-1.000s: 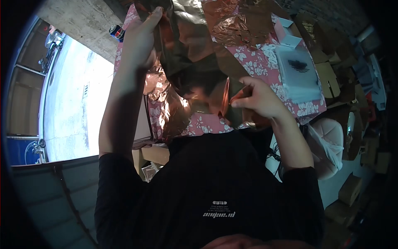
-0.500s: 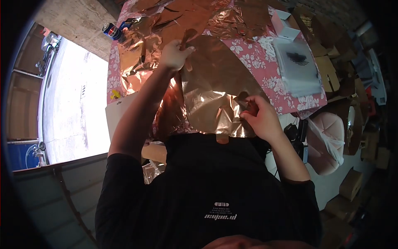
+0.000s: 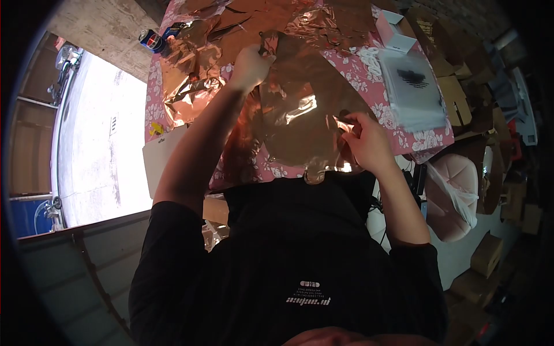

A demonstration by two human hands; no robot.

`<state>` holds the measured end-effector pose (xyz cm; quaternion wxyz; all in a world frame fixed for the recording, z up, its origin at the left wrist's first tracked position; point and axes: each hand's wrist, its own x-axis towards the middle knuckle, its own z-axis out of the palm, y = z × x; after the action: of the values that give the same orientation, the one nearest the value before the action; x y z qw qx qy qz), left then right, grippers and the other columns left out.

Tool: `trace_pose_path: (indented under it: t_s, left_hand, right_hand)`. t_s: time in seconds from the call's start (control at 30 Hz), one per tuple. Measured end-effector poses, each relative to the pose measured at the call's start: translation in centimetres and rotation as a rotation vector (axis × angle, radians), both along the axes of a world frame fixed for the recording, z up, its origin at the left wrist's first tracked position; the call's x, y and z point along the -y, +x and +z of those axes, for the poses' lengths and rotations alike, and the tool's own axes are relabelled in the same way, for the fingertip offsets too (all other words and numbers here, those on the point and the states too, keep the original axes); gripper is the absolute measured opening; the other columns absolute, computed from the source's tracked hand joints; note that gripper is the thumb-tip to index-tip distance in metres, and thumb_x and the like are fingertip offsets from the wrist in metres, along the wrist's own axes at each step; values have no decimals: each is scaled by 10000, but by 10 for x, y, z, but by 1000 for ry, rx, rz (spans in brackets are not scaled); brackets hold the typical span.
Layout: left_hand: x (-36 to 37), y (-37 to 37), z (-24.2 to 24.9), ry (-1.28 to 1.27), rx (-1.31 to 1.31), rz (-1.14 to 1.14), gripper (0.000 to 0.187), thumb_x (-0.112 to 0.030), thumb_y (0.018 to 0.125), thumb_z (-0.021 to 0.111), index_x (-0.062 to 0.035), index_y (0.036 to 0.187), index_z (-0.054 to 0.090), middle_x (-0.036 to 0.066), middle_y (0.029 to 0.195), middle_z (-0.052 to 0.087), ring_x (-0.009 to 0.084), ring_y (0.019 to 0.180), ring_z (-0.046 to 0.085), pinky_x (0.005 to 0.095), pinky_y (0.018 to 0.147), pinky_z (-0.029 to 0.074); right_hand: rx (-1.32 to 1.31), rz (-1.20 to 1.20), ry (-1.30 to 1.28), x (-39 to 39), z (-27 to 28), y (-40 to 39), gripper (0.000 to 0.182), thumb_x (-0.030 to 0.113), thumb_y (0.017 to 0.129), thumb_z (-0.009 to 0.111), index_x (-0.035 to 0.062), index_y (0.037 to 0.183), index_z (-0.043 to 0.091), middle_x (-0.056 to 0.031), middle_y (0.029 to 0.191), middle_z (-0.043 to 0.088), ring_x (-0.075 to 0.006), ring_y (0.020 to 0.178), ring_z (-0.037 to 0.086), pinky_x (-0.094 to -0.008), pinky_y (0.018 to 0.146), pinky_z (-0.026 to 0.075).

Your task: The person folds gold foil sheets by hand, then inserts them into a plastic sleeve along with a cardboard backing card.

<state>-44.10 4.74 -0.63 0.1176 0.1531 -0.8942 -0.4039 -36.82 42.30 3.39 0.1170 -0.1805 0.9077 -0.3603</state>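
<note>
A large piece of shiny copper-coloured foil (image 3: 300, 124) lies over the near part of the table, with a rounded tab at its front edge by my shirt. My left hand (image 3: 252, 66) is closed on the foil's far left corner, its thumb pointing right. At the right edge of the same piece, my right hand (image 3: 367, 143) pinches the foil between thumb and fingers. Creases and bright glints run across the sheet near the right fingers. Further copper foil sheets (image 3: 190, 95) lie crumpled beyond and left of my left arm.
A pink floral tablecloth (image 3: 352, 81) covers the table. On its right side are a clear plastic bag (image 3: 412, 86) and a white box (image 3: 397, 32). A dark blue can (image 3: 151, 40) stands at the far left. To the right are a cushioned stool (image 3: 453, 196) and cardboard boxes (image 3: 456, 101).
Both hands have moved away from my body, carrying the foil further up the table. Its front edge has shifted, exposing more tablecloth near me.
</note>
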Motion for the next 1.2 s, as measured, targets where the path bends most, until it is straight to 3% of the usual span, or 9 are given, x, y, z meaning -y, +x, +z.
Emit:
trace_pose_path:
  t_s: [0.17, 0.27, 0.37, 0.43, 0.57, 0.67, 0.83, 1.17, 1.2]
  left_hand:
    - [-12, 15, 30, -46, -120, 18, 262, -169, 986, 809, 40, 1140, 780, 111, 893, 789, 204, 805, 736, 369, 731, 550]
    - [-18, 22, 39, -100, -166, 7, 265, -176, 973, 815, 30, 1137, 786, 120, 912, 801, 192, 782, 731, 366, 731, 561]
    - [-9, 9, 16, -59, -107, 4, 296, -211, 958, 828, 13, 1149, 795, 141, 938, 815, 205, 815, 759, 374, 765, 581]
    - [-7, 3, 10, -35, -12, 30, 317, -237, 917, 852, -11, 1129, 785, 196, 1013, 814, 368, 975, 794, 454, 894, 607]
    - [-17, 7, 7, -71, -30, 46, 324, -252, 924, 836, -3, 1122, 776, 213, 1020, 813, 396, 997, 796, 459, 896, 613]
    - [-26, 10, 16, -104, -53, 78, 301, -269, 966, 798, 0, 1103, 798, 197, 1002, 829, 315, 943, 817, 421, 847, 617]
    - [-19, 6, 15, -305, 30, 79, 299, -260, 974, 703, 0, 1096, 787, 281, 1042, 791, 486, 1066, 757, 538, 934, 601]
    - [-17, 11, 16, -387, 78, 51, 291, -228, 956, 683, -15, 1134, 772, 296, 1084, 788, 490, 1085, 755, 560, 964, 592]
    - [-19, 13, 19, -396, 100, 41, 313, -200, 959, 649, 26, 1158, 732, 321, 1112, 777, 504, 1093, 750, 563, 978, 593]
  right_hand:
    - [-137, 61, -83, -4, 8, 10, 382, 33, 955, 786, 17, 1328, 705, -133, 968, 771, -259, 889, 763, -385, 822, 595]
    - [23, 20, -249, -12, 6, 20, 386, -3, 946, 786, -7, 1322, 699, -155, 997, 779, -270, 875, 765, -376, 822, 589]
    - [-37, 13, -73, -14, 10, 13, 383, 8, 953, 785, 0, 1326, 699, -168, 1013, 780, -289, 895, 770, -398, 845, 596]
    - [-121, 19, -41, -18, 0, 6, 384, 10, 952, 784, 2, 1327, 700, -175, 1014, 780, -308, 913, 771, -413, 860, 598]
    - [-214, 22, 1, -20, 5, 4, 385, 11, 945, 781, 15, 1322, 706, -194, 1052, 774, -360, 964, 769, -456, 891, 602]
    - [-236, 28, -16, -24, -2, 5, 405, 8, 940, 779, 25, 1337, 700, -198, 1113, 765, -368, 976, 763, -465, 901, 598]
    - [-154, 31, 9, -26, 3, 4, 436, 8, 944, 774, 27, 1369, 679, -207, 1188, 754, -369, 1012, 765, -466, 938, 592]
    - [-203, -9, 31, -29, 7, -3, 462, 3, 925, 783, 25, 1375, 681, -232, 1231, 759, -398, 1035, 775, -488, 939, 604]
    - [-202, -7, 31, -29, 6, -4, 462, 3, 925, 783, 25, 1375, 681, -232, 1231, 759, -398, 1035, 775, -488, 939, 604]
